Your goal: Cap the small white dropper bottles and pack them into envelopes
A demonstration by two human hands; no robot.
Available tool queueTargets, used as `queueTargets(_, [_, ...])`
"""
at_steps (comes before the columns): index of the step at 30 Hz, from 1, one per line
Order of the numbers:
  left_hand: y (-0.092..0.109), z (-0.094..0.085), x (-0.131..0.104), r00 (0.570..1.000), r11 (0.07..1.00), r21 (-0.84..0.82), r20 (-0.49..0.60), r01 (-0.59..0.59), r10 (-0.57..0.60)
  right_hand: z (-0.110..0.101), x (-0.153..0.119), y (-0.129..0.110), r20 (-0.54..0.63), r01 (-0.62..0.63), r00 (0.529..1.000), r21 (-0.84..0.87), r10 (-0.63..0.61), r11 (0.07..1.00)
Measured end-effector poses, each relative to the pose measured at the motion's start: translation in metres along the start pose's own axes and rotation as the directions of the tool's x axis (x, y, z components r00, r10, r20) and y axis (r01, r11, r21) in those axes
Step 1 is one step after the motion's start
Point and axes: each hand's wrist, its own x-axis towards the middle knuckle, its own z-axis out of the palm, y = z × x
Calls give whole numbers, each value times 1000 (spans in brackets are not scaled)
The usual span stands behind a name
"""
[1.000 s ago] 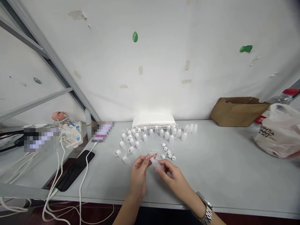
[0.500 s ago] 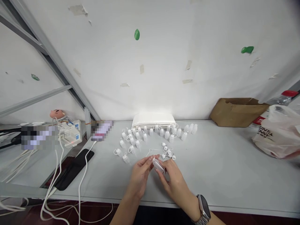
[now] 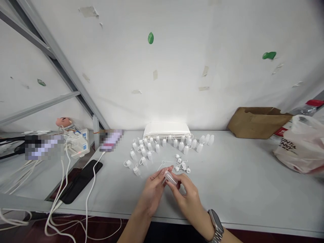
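Note:
Between my hands, close above the table, is a small translucent squeeze bottle (image 3: 171, 178), tilted on its side. My left hand (image 3: 155, 185) pinches it at the neck end, where the fingers hide the top. My right hand (image 3: 186, 190) is wrapped round the bottle's body, thumb below and fingers above. Just beyond my fingers lie several loose white caps (image 3: 182, 164) in a little heap. A thin white strap with a ring (image 3: 163, 162) lies left of the caps. Farther back stand several similar bottles (image 3: 143, 152), many with looped cap straps.
A stack of white sheets (image 3: 167, 129) lies against the wall. On the right are a brown paper bag (image 3: 258, 123) and a white plastic bag (image 3: 296, 148). To the left lie a black phone (image 3: 82, 182), white cables (image 3: 91, 189) and a power strip (image 3: 80, 145).
The view has shifted slightly. My right thumb and fingers have moved a little on the bottle, while both hands keep hold of it in nearly the same place.

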Motion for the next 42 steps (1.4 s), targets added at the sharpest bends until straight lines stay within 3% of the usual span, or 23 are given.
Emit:
queueTargets(2, [2,-2,-1,1000,1000,-4,9,-19,19,0,2,0,24,-121,993,80,120,989])
queueTargets(4, [4,-3,-2,999,999,12,12,-38,38,-1,3,0,36,-136,990,99,133,986])
queueTargets(7, [6,-5,-3,996,991,101,-13,-85,87,-1,4,1,31,11,999,19,-11,1000])
queueTargets(10, [3,-5,-2,980,973,188,-118,-134,158,-1,3,3,32,218,976,-122,-216,968])
queueTargets(14, [-4,-3,0,980,988,119,-158,-101,120,1,0,5,52,342,939,-266,-341,901])
queueTargets(21, [2,-6,-1,995,996,-76,-78,50,-56,1,1,5,100,386,921,-360,-376,850])
queueTargets(27, [-2,3,-3,974,997,32,-213,-75,80,1,2,10,91,430,898,-390,-431,814])
queueTargets(35, [-6,3,-3,994,989,-146,-110,-5,-11,0,0,9,22,385,917,-317,-399,867])
queueTargets(42, [-4,5,-2,982,995,23,-162,-97,100,-4,0,11,32,380,919,-332,-393,863])
